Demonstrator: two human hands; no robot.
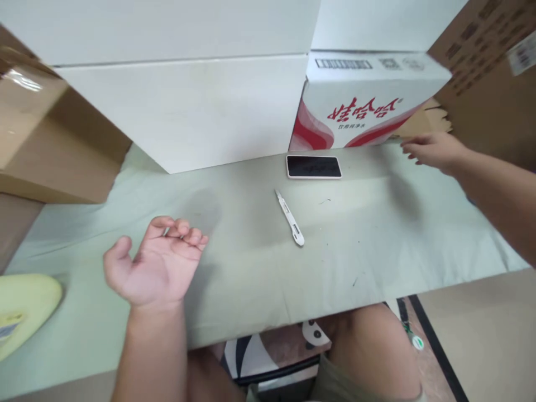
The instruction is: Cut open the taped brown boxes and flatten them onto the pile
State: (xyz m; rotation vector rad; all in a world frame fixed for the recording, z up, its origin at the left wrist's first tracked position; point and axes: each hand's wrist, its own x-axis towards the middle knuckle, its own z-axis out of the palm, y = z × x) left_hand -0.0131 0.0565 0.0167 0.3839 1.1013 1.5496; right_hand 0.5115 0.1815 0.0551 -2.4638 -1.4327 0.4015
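Note:
My left hand (pixel 157 265) is held palm up above the left part of the table, fingers loosely bent and apart, with nothing in it. At the far right, my right hand (pixel 431 151) hovers over the cloth near the water carton's right side. Its fingers point left, loosely curled and slightly apart, and no object shows in them. Between the hands, a slim white craft knife (pixel 290 219) lies on the cloth, its narrow tip pointing away from me. Just beyond it a phone (pixel 314 167) with a dark screen lies flat against the cartons.
Large white boxes (pixel 188 111) and a red-and-white water carton (pixel 364 114) line the back of the pale green tablecloth (pixel 251 290). Brown cardboard boxes stand at the left (pixel 71 145) and right (pixel 494 95). A yellow-green rounded object (pixel 29 307) sits at the left edge.

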